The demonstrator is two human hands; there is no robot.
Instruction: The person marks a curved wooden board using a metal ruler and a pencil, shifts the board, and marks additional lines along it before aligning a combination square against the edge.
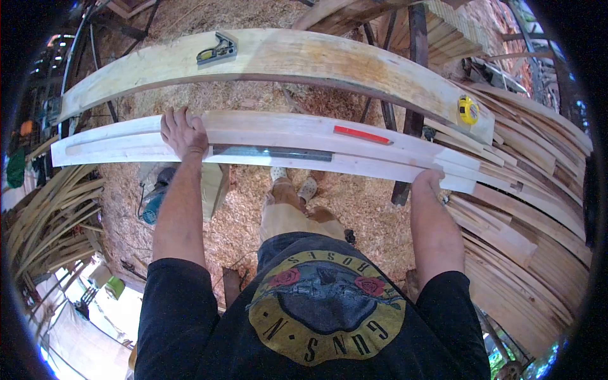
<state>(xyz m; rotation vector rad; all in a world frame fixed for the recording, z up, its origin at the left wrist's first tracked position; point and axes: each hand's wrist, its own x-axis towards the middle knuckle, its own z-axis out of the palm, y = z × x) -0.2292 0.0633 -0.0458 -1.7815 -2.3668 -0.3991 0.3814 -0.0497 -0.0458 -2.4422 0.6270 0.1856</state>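
A long pale wooden board (pixel 278 126) stretches across in front of me at about waist height. My left hand (pixel 183 134) grips it from above, left of its middle, with bent fingers reaching over the far edge. Near the right end my right hand (pixel 429 180) holds the near edge; its fingers are partly hidden under the wood. On the board between my hands lie a dark grey flat metal strip (pixel 272 152), like a ruler, and a flat red carpenter's pencil (pixel 362 135). A narrow raised wooden strip (pixel 114 143) runs along the board's near side.
Beyond lies a thick plank (pixel 304 57) bearing a hand plane (pixel 216 49) and a yellow tape measure (pixel 468 110). Stacked boards (pixel 538 253) fill the right side; thin offcuts (pixel 57 221) pile at left. A teal power tool (pixel 154 204) sits low by my left forearm. Shavings (pixel 247 247) cover the floor.
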